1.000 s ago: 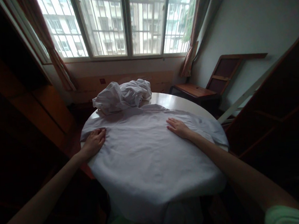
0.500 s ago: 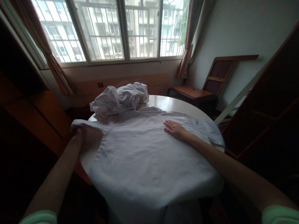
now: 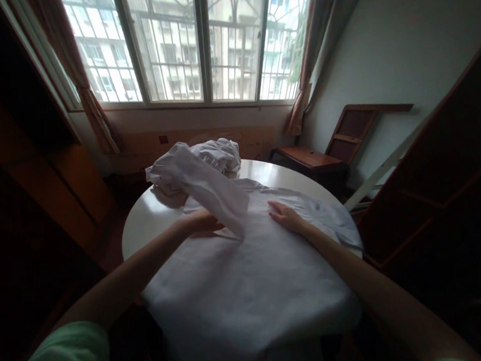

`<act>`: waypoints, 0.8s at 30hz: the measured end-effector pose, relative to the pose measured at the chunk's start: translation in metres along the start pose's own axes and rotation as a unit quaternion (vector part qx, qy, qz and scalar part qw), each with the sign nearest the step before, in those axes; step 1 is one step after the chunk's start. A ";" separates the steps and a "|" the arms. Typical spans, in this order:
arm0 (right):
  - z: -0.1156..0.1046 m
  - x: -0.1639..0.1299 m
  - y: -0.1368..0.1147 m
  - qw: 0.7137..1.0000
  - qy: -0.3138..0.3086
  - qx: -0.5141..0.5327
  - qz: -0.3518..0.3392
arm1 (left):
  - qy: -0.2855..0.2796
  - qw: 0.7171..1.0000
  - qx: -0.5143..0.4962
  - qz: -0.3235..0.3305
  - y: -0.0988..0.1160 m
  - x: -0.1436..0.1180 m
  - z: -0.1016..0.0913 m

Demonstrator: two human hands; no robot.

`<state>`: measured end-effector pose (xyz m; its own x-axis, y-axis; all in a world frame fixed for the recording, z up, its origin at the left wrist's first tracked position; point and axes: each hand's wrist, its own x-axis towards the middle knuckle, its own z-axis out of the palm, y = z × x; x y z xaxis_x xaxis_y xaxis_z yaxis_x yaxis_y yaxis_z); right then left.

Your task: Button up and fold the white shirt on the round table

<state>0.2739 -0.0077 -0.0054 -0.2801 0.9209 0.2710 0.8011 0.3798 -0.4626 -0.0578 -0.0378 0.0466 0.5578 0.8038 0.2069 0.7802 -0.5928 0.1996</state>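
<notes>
A white shirt (image 3: 249,281) lies spread over a round table, and its near edge hangs over the front. My left hand (image 3: 204,222) is closed on the shirt's left sleeve side, which is raised and slants across the middle of the shirt. Part of that hand's fingers is hidden by the cloth. On the right half of the shirt rests my right hand (image 3: 286,217), its fingers slightly bent against the fabric and not visibly gripping it. The shirt's right sleeve (image 3: 332,217) reaches the table's right edge.
A crumpled pile of white cloth (image 3: 217,153) sits at the back of the white table (image 3: 137,229). Behind it are a barred window (image 3: 174,51) and curtains. A wooden chair (image 3: 312,156) stands at the back right, and a dark wooden panel (image 3: 430,186) leans on the right.
My left hand has moved right from the table's left edge, bringing the sleeve side up and over the shirt. My right hand has stayed nearly in place, its fingers now more bent.
</notes>
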 end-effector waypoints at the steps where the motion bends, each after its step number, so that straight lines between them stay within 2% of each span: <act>1: -0.002 0.001 0.002 0.997 0.028 0.066 0.024 | -0.018 0.999 0.001 0.052 0.000 0.006 0.002; 2: -0.005 0.002 0.005 0.988 0.060 0.133 0.049 | -0.025 0.996 0.008 0.084 -0.003 0.010 0.004; 3: -0.007 0.002 0.007 0.974 0.091 0.194 0.072 | -0.021 0.996 0.018 0.086 -0.008 0.012 0.007; 4: -0.009 0.003 0.009 0.959 0.119 0.242 0.091 | -0.005 0.998 0.031 0.056 -0.016 0.013 0.010; 7: -0.013 0.003 0.014 0.928 0.151 0.317 0.121 | 0.043 0.991 0.064 -0.112 -0.047 0.009 0.018; 10: -0.012 0.004 0.016 0.917 0.156 0.339 0.144 | 0.066 0.976 0.058 -0.200 -0.070 0.002 0.023; 14: -0.012 0.005 0.011 0.911 0.162 0.319 0.204 | 0.051 0.976 0.005 -0.210 -0.078 -0.002 0.024; 17: -0.022 0.005 0.003 0.914 0.117 0.298 0.249 | 0.044 0.974 0.001 -0.221 -0.077 -0.002 0.024; 19: -0.035 0.001 -0.001 0.920 0.070 0.305 0.238 | 0.032 0.973 0.011 -0.227 -0.076 -0.002 0.025; 21: -0.054 -0.008 0.000 0.919 0.055 0.324 0.218 | 0.029 0.974 0.026 -0.222 -0.076 -0.003 0.026; 24: -0.087 -0.031 0.014 0.903 0.114 0.344 0.230 | 0.027 0.976 0.049 -0.209 -0.077 -0.004 0.027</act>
<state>0.3397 -0.0390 0.0537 0.1784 0.9829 0.0465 0.2640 -0.0023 -0.9645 -0.1124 0.0057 0.0046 0.1706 0.9691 0.1784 0.9615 -0.2034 0.1851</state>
